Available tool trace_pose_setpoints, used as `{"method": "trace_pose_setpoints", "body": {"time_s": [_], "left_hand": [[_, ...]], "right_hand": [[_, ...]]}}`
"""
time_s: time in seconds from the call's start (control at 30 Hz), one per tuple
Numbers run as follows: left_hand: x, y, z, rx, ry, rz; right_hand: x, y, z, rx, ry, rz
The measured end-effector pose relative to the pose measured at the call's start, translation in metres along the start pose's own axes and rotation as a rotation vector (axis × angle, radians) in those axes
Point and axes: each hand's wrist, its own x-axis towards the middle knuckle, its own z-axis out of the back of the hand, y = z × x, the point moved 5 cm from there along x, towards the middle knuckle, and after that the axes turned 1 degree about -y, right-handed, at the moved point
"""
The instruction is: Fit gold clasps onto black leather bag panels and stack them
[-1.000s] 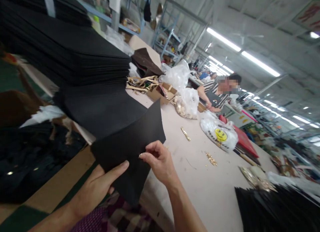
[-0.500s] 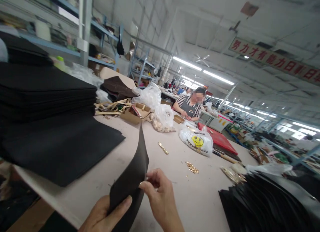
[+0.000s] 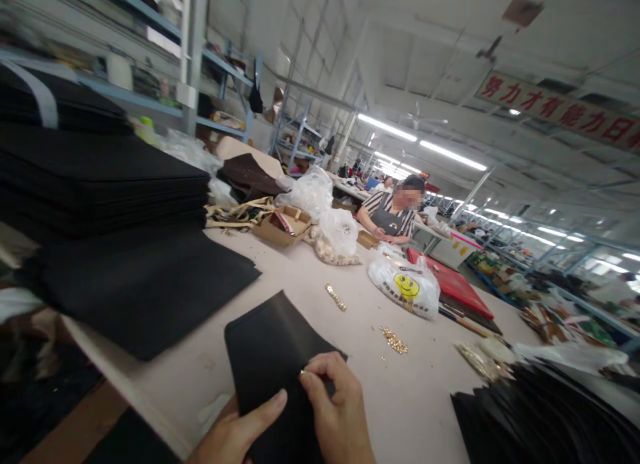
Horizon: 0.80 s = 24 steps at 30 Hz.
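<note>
1. We clamp our left hand [image 3: 240, 429] on the black sheet [image 3: 267, 341], thumb lying across its face.
2. We pinch our right hand's [image 3: 341, 407] thumb and forefinger together on 1 tiny shiny piece [image 3: 303, 373] at the sheet.
3. We hold the sheet tilted, over the near side of the table [image 3: 415, 391].
4. Beyond it we see 1 row of gold-coloured studs [image 3: 335, 297] and, farther right, 1 loose heap of gold-coloured studs [image 3: 394, 341].
5. To our left stands a stack of black sheets [image 3: 100, 174]; to our right, fanned black sheets [image 3: 540, 411].
</note>
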Motion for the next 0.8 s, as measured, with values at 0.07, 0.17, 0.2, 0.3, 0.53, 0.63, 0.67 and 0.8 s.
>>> {"method": "trace_pose_setpoints", "body": {"time_s": [0.07,0.17,0.2,0.3,0.53,0.63,0.67,0.8], "left_hand": [[-0.006,-0.004,-0.004,-0.078,0.054,0.009],[-0.008,-0.004,-0.003,-0.098,0.101,0.065],[-0.008,-0.003,0.0,-0.104,0.103,0.089],[-0.007,0.001,0.006,-0.15,0.143,0.135],[-0.005,0.008,0.013,-0.181,0.236,0.198],[-0.005,0.01,0.015,-0.172,0.24,0.189],[-0.005,0.01,0.015,-0.167,0.238,0.181],[-0.008,0.009,0.016,-0.128,0.237,0.155]], "right_hand": [[0.002,-0.006,-0.002,0.099,0.045,-0.084],[0.003,-0.018,-0.005,0.266,0.106,-0.203],[0.002,-0.021,-0.006,0.311,0.128,-0.225],[0.0,-0.025,-0.007,0.345,0.185,-0.224],[-0.001,-0.011,-0.006,0.189,0.273,-0.09],[-0.002,-0.004,-0.005,0.095,0.259,-0.014],[-0.003,-0.001,-0.004,0.065,0.253,0.01],[-0.006,0.006,-0.003,-0.01,0.252,0.069]]}}
